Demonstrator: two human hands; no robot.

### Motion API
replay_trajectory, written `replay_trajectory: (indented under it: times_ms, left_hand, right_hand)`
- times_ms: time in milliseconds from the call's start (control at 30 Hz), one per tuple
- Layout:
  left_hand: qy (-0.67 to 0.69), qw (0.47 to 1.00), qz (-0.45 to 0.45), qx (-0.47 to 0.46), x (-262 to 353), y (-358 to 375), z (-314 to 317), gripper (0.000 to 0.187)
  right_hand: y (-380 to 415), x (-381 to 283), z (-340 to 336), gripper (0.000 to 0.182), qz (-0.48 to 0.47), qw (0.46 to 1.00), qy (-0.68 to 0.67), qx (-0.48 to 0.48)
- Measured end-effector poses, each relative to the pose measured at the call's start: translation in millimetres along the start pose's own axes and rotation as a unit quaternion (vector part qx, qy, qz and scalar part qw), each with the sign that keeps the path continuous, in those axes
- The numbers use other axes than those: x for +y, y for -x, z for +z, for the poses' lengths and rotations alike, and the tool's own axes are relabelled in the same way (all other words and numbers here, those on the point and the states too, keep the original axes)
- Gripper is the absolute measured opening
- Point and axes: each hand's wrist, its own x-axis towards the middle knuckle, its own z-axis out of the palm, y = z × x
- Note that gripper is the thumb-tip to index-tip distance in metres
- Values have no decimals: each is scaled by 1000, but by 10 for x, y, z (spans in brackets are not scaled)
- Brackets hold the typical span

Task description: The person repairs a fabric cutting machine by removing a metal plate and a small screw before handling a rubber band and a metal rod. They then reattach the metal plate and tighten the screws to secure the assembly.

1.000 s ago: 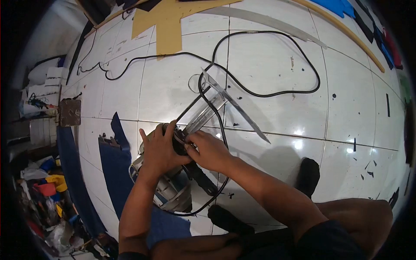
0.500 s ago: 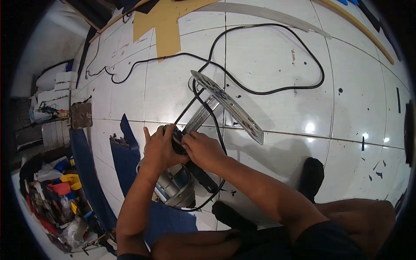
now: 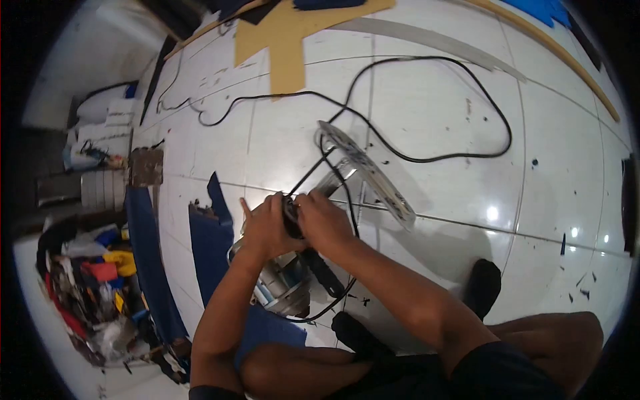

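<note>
An electric cloth cutting machine lies tipped over on the tiled floor. Its silver motor housing (image 3: 285, 288) is near my knees, and its slotted metal base plate (image 3: 368, 175) stands tilted at the far end of the upright. My left hand (image 3: 265, 230) is closed around a black part (image 3: 291, 217) between the housing and the upright, its thumb sticking up. On the other side of that part, my right hand (image 3: 327, 225) has its fingers bent against it; the fingertips are partly hidden. A black handle (image 3: 325, 273) projects below my right hand. The black power cord (image 3: 427, 160) passes beside the machine.
The cord loops across the white tiles (image 3: 440, 107). Dark blue cloth (image 3: 210, 247) lies left of and under the machine. Tan cardboard (image 3: 287, 63) and a grey strip (image 3: 427, 41) lie farther off. A heap of mixed scraps (image 3: 100, 293) sits at far left. My feet are close by.
The camera view has shifted, so everything appears a little farther right and mostly lower. Both hands stay on the same black part; the machine keeps its pose.
</note>
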Motion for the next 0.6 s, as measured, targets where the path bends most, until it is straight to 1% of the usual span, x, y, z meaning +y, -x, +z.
replay_trajectory:
  times_ms: [67, 100, 133, 167, 200, 267, 367, 400, 500, 600]
  left_hand:
    - [15, 1000, -10, -4, 38, 18, -43, 136]
    - [21, 1000, 2, 8, 26, 36, -54, 135]
    - [5, 1000, -6, 6, 38, 37, -77, 133]
    - [19, 1000, 3, 25, 19, 41, -52, 132]
    - [33, 998, 14, 43, -1, 44, -21, 130]
    - [25, 998, 23, 57, -26, 43, 23, 126]
    - [0, 998, 35, 50, -56, 19, 22, 122]
    - [-10, 998, 41, 41, -40, 20, 3, 121]
    - [-17, 1000, 20, -6, 14, 33, -119, 122]
    - [-9, 1000, 20, 7, 10, 28, -99, 121]
  right_hand:
    - [-246, -34, -37, 15, -23, 996, 82, 21]
    - [-374, -7, 1, 15, -44, 989, 141, 32]
    - [-503, 23, 40, 16, -64, 977, 199, 44]
    - [-620, 66, 78, 18, -80, 966, 242, 51]
    - [-719, 88, 69, 20, -106, 951, 285, 51]
    - [-825, 109, 42, 23, -108, 938, 328, 17]
    - [-859, 108, -18, 24, -121, 921, 367, -51]
    - [-855, 109, -21, 24, -124, 922, 363, -49]
    - [-906, 81, 24, 22, -127, 927, 350, -37]
    - [-958, 59, 23, 22, -136, 926, 351, -23]
